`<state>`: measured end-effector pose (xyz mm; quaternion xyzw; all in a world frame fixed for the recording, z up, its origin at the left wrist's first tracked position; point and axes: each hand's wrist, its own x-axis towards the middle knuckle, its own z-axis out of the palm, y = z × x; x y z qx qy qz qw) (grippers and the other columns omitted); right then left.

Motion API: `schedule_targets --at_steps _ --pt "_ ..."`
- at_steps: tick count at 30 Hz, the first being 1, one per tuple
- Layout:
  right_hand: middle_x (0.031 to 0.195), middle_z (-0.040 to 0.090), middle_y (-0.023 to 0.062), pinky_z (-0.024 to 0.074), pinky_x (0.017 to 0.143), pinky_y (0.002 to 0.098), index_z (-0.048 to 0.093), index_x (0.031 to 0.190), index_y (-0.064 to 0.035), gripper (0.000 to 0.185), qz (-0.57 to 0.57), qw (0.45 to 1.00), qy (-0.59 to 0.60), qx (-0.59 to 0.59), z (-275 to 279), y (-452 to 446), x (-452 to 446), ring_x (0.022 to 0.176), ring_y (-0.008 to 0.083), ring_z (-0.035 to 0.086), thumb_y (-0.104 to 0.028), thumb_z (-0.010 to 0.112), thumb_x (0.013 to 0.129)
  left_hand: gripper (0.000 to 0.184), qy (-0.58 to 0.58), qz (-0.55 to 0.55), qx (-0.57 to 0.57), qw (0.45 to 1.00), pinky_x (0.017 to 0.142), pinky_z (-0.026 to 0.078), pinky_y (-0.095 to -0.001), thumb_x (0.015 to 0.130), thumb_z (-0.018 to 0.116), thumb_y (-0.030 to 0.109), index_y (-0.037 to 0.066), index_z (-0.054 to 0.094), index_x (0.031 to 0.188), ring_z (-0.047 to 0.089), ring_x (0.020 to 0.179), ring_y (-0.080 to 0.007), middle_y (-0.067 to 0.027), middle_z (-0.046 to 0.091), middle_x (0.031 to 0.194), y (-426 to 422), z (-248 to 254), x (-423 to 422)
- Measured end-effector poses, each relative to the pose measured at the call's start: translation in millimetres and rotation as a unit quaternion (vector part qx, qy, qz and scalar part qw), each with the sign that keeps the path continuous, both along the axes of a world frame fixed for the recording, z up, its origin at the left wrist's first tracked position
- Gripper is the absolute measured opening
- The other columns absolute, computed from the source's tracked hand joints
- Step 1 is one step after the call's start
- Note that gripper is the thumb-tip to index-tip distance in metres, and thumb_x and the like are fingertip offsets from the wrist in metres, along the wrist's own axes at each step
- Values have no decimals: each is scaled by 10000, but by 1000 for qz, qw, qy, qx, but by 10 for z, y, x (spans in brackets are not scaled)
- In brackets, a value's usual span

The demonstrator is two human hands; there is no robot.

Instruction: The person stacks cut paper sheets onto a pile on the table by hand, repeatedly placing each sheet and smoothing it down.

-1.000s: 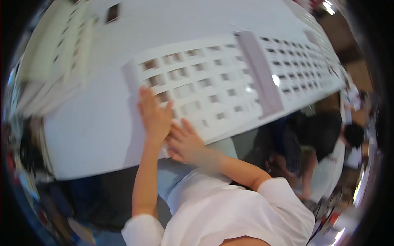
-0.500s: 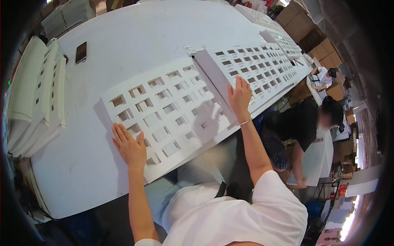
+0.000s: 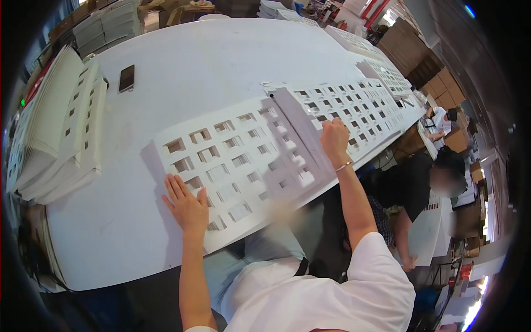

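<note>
A white panel [image 3: 260, 145] with rows of rectangular cut-outs lies on the white table before me. Flat on its left edge rests my left hand [image 3: 188, 207], fingers stretched and slightly apart. My right hand [image 3: 335, 141], with a bracelet at the wrist, is at the near side of a second white cut-out panel [image 3: 362, 105]. Its fingers are curled together, and what they hold, if anything, is hidden. Between the two panels runs a plain pale strip [image 3: 298, 124], shadowed and just left of my right hand.
A phone [image 3: 127, 78] lies at the table's back left. Upright stacked panels [image 3: 61, 122] stand at the left edge. More cut-out panels [image 3: 390, 74] lie farther right. A person in black [image 3: 409, 182] bends beside the table at right, and another person [image 3: 440, 123] sits beyond.
Over the last second my hands have moved from close together to opposite sides of the panel. My right hand's fingers have curled since half a second ago.
</note>
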<state>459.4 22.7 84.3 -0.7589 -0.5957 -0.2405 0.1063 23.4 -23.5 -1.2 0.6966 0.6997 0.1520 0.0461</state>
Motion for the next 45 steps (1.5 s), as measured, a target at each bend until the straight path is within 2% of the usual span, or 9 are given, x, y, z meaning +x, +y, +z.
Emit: schedule_targets --at_steps 2,4,9,13,29,33,36,42,45 --pt "821 653 109 531 684 431 697 821 0 264 82 992 92 -14 397 -95 -361 766 273 666 -206 613 963 813 17 5 2 1000 1222 134 -567 990 550 417 -46 204 1562 112 1546 -333 -211 140 1659 -8 15 21" --pt "727 616 46 522 588 360 670 799 8 315 173 814 542 -113 893 -245 -670 613 179 622 -236 611 989 756 12 -18 58 998 1216 148 -573 985 575 362 -10 250 1558 128 1544 -336 -210 155 1655 -20 16 38" --pt "701 592 4 473 469 238 670 970 -38 216 269 494 826 -45 1293 -245 -593 518 66 536 -240 609 1015 461 -151 -142 177 962 1105 356 -474 988 589 233 17 515 1389 481 1309 -321 -204 540 1383 -131 26 -62" --pt "697 583 -1 449 468 245 669 975 -33 235 140 589 794 -59 695 37 -338 517 62 501 -257 608 1017 413 -638 -28 46 768 960 428 -377 1077 450 337 -11 617 1224 608 988 -214 -114 674 1044 -15 38 -206" --pt "675 600 -15 347 513 253 733 881 -32 304 32 799 588 -122 -484 154 -62 555 67 463 -279 598 996 375 -568 87 -98 812 717 495 -305 970 665 301 -72 688 995 612 758 -144 -91 701 828 250 246 -269" --pt "866 660 74 488 656 323 661 1153 21 283 33 848 526 -57 -483 153 88 690 150 589 -189 642 964 325 -585 86 -62 804 669 489 -304 932 705 254 -69 679 954 606 722 -131 -88 704 805 303 103 -417" --pt "1097 642 165 485 897 400 582 1284 18 375 132 975 160 84 -262 8 -149 983 265 612 -126 649 943 307 -561 89 -31 822 650 484 -301 913 719 242 -61 681 944 603 714 -115 -92 704 796 242 80 -335" --pt "1345 583 160 418 1077 470 584 1311 -26 617 421 870 254 22 215 -801 -1951 1262 356 537 54 743 720 294 -559 107 -23 822 623 479 -303 899 724 224 -65 673 915 596 657 -112 -83 697 742 235 123 -273" --pt "1514 467 138 266 1203 523 496 1446 -85 690 582 779 183 -143 -126 -1155 -2599 1440 327 393 -322 726 840 283 -552 103 -26 827 602 473 -302 898 723 216 -63 670 901 587 624 -115 -73 690 716 230 107 -268"
